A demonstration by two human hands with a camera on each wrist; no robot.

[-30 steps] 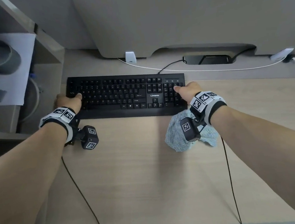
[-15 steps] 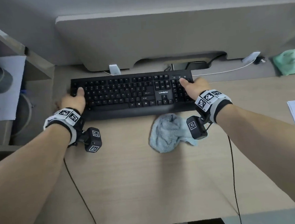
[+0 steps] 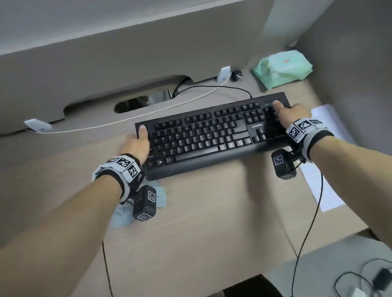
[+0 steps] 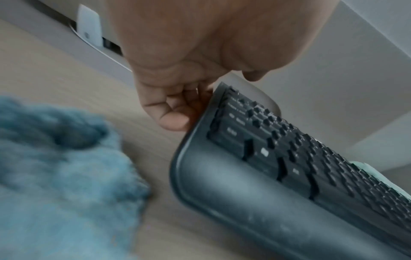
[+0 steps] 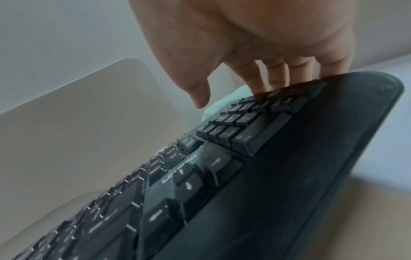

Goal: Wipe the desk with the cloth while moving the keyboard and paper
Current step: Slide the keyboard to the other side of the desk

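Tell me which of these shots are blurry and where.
Head view: keyboard legible, lower right forearm smeared. Left wrist view: cloth a soft blur, left hand fairly clear. Right wrist view: keys nearest the camera streaked, right hand and desk soft.

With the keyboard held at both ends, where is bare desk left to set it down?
Bare desk lies in front of the keyboard, between the cloth and the paper. It is crowded at the right: paper, green packet, wall.
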